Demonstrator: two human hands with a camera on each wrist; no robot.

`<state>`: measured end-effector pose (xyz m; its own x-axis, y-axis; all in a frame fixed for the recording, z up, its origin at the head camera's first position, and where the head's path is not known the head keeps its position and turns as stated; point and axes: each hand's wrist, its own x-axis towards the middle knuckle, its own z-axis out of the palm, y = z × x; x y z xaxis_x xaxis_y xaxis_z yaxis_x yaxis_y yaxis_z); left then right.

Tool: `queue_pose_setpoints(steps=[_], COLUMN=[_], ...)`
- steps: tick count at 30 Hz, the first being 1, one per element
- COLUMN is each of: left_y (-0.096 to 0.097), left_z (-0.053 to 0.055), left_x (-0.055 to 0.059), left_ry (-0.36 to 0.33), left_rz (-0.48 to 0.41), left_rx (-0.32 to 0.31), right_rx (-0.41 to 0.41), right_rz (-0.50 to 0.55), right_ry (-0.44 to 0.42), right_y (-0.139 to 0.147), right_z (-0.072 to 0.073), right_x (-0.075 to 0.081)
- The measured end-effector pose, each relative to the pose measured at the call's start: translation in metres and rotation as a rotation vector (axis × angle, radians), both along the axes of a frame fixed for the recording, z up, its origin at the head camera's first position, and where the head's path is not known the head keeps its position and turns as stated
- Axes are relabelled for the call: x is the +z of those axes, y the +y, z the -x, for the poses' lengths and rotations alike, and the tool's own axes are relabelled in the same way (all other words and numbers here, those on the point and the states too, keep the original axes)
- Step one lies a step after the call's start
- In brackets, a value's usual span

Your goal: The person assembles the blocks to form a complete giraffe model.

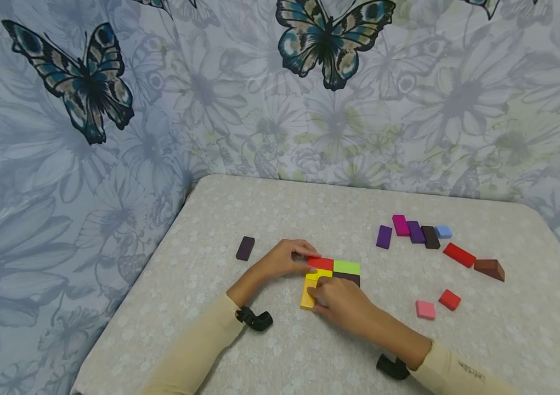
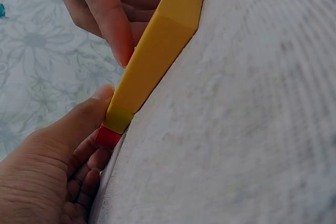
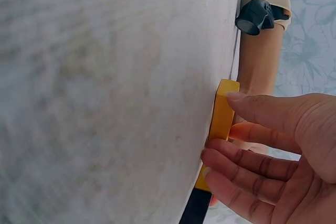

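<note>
Several blocks lie together mid-table: a red block (image 1: 321,264), a lime green block (image 1: 346,267), a yellow block (image 1: 326,272), a dark block (image 1: 348,278) and an orange-yellow block (image 1: 307,298) at the near left. My left hand (image 1: 287,259) holds the left end of the group, its thumb on the yellow and its fingers at the red block (image 2: 107,137). With thumb and index finger, my right hand (image 1: 344,304) pinches the long orange-yellow block (image 2: 157,51), which lies against the yellow one. The right hand hides part of the group.
A dark block (image 1: 245,248) lies alone to the left. At the back right are purple (image 1: 384,237), magenta (image 1: 400,225), dark (image 1: 430,237) and blue (image 1: 443,231) blocks. Further right lie a long red block (image 1: 459,255) and a brown wedge (image 1: 489,269); nearer, pink (image 1: 425,310) and red (image 1: 450,299) pieces.
</note>
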<state>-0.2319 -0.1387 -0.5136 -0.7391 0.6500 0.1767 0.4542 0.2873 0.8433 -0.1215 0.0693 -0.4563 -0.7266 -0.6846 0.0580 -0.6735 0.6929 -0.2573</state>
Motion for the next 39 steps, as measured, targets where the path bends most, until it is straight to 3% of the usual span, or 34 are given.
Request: queue_pose_setpoints(steps=[12,15,22,26,34,39], left_y=[0.000,-0.001,-0.001,0.000,0.001,0.000], left_z=[0.002,0.001,0.002,0.003,0.002,0.002], left_x=[-0.002,-0.001,0.000,-0.001,-0.001,-0.001], left_ry=[-0.007,-0.007,0.005,0.006,-0.004,0.000], left_rz=[0.010,0.008,0.014,0.012,0.003,0.000], left_rx=[0.001,-0.001,0.004,0.008,0.008,0.005], right_rx=[-0.034,-0.066,-0.170,-0.219,-0.303,-0.353], right_rz=[0.043,0.076,0.108,0.113,0.264,0.248], right_ry=[-0.071,-0.095,-0.051,-0.038,-0.052,-0.027], right_y=[0.005,0.012,0.037,0.059,0.114,0.138], right_z=[0.003,0.003,0.008,0.019,0.055,0.074], right_x=[0.006,0.010,0.028,0.031,0.025,0.020])
